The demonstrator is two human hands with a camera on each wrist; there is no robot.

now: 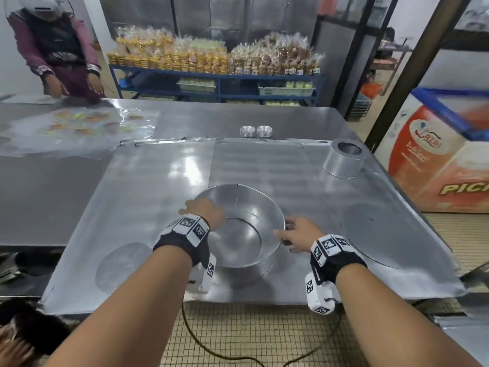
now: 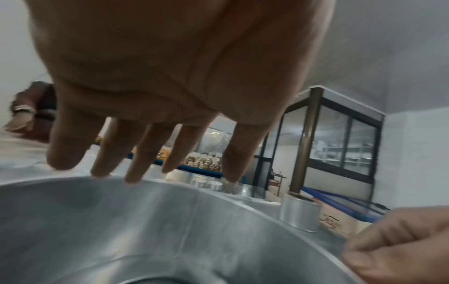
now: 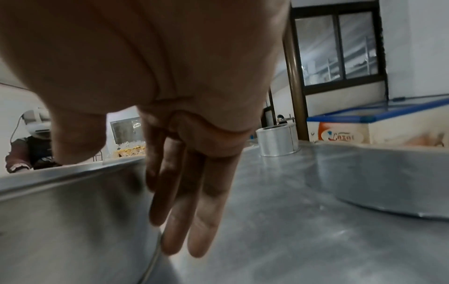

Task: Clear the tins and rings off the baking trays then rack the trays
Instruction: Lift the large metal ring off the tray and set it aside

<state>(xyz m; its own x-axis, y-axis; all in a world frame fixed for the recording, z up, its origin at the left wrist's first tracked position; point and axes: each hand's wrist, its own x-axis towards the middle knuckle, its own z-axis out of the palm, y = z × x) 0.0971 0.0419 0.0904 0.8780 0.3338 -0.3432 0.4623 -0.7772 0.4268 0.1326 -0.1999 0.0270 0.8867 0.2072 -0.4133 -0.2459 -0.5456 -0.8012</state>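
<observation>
A large round metal tin (image 1: 246, 226) stands on the baking tray (image 1: 158, 181) near the front edge. My left hand (image 1: 203, 207) reaches over its left rim, and in the left wrist view its fingers (image 2: 136, 163) are straight and spread just above the tin's (image 2: 145, 230) edge. My right hand (image 1: 288, 231) pinches the right rim, thumb over the top and fingers (image 3: 194, 221) down the outer wall (image 3: 60, 211). A small tall ring (image 1: 344, 160) stands at the far right of the second tray (image 1: 264, 160).
Two stacks of small tins (image 1: 255, 131) sit behind the trays. A shallow wide tin (image 1: 375, 234) lies right of my hand and a flat disc (image 1: 121, 266) lies at the left. Another person (image 1: 55, 49) works at the far left. A freezer (image 1: 436, 160) stands on the right.
</observation>
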